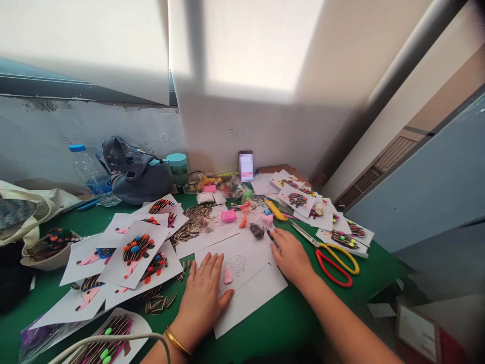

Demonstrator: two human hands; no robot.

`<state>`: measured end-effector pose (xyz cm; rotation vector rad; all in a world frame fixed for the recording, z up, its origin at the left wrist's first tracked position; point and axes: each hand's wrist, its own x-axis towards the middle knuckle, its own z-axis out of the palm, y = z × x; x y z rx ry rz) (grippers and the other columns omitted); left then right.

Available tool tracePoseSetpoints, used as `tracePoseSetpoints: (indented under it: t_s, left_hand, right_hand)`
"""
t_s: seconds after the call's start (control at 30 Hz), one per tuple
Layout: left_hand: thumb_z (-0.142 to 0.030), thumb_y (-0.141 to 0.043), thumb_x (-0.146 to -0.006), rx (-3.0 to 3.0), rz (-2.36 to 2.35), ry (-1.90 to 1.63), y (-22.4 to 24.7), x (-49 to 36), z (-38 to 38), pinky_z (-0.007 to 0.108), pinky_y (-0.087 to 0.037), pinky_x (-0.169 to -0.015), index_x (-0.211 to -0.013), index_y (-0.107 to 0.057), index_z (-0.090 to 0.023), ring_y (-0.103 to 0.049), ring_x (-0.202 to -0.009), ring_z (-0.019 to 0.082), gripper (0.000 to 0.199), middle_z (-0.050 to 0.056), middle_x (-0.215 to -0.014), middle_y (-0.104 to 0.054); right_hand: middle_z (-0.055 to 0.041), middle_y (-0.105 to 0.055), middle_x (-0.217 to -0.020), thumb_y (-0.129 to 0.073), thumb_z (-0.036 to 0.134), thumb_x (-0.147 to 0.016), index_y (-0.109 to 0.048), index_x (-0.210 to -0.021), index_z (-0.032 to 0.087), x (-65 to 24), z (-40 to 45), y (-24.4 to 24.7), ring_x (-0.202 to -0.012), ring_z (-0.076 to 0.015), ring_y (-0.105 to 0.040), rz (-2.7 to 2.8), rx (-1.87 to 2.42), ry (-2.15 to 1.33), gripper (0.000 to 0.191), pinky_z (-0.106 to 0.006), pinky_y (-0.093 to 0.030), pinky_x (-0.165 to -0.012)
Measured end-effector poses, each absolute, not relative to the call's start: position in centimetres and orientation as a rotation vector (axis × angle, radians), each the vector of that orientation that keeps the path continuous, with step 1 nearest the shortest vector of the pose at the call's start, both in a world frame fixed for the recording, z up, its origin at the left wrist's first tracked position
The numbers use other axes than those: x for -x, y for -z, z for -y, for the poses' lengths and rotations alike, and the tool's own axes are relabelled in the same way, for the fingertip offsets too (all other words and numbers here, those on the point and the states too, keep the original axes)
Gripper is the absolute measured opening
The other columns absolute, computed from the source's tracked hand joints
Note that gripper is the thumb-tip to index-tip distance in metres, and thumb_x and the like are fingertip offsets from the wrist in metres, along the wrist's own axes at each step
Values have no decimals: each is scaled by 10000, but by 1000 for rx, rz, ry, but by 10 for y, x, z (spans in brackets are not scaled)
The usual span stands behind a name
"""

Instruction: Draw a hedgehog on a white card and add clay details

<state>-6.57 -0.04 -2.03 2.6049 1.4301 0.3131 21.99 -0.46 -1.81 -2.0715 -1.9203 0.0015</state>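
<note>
My left hand (pixel 204 288) lies flat with its fingers spread on the left part of a white sheet (pixel 253 298). On that sheet is a drawn hedgehog outline (pixel 237 264) with pink clay (pixel 228 274) at its head end. A long straight line runs below the drawing. At the sheet's right side, my right hand (pixel 290 255) has its fingers closed round a dark pen (pixel 273 239). Just left of the pen sits a dark clay lump (pixel 257 230). Scissors (pixel 328 250) with red and yellow handles lie right of my right hand.
Finished hedgehog cards (pixel 137 250) are spread at left, more cards (pixel 297 198) at right. Sunflower seeds (pixel 195 217), pink clay blocks (pixel 228 216) and a yellow cutter (pixel 276 210) lie behind the sheet. A phone (pixel 246 167), bag (pixel 138 174) and bottle (pixel 89 172) stand along the back.
</note>
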Motion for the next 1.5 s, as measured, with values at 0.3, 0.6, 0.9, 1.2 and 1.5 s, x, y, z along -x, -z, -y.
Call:
tracePoseSetpoints:
  t_s: [0.3, 0.6, 0.9, 1.2, 1.5]
  left_hand:
    - [-340, -596, -810, -2606, -1422, -329, 22, 65, -1, 581, -213, -1147, -1439, -381, -166, -328, -1407, 322, 688, 128, -1481, -445]
    - [-351, -602, -813, -2605, -1437, -303, 21, 64, 1, 584, -222, -1144, -1430, -395, -162, -338, -1401, 325, 678, 129, -1478, -448]
    - [-368, -612, -822, -2617, -1446, -357, 20, 63, 1, 603, -204, -1140, -1430, -391, -163, -380, -1375, 329, 678, 134, -1448, -485]
    - [-403, -618, -833, -2618, -1450, -401, 16, 62, 2, 610, -170, -1146, -1417, -418, -184, -437, -1323, 328, 655, 140, -1403, -528]
    - [-454, -649, -805, -2635, -1381, -409, 13, 63, 6, 647, -152, -1138, -1279, -551, -210, -462, -1287, 340, 542, 134, -1399, -529]
  right_hand:
    - [-43, -553, -1383, -455, 181, -873, -548, -1327, 218, -259, -53, 11, -1240, -196, -511, 1927, 2300, 33, 465, -288, -389, -1028]
    - [-196, -662, -1044, -490, 170, -893, -725, -1001, 114, -296, -78, 2, -1054, -317, -573, 1896, 2563, 192, 265, -401, -436, -841]
    - [-196, -673, -1051, -492, 90, -860, -724, -993, 124, -296, -102, 0, -1033, -283, -598, 2048, 2582, 232, 270, -362, -425, -815]
    - [-155, -660, -1069, -357, 247, -973, -638, -1079, 154, -292, -86, -11, -1029, -262, -599, 1802, 2592, 226, 314, -323, -425, -783]
    - [-103, -709, -897, -394, 297, -969, -423, -1357, 201, -277, -53, -25, -772, -242, -658, 1706, 2562, -85, 400, -306, -397, -667]
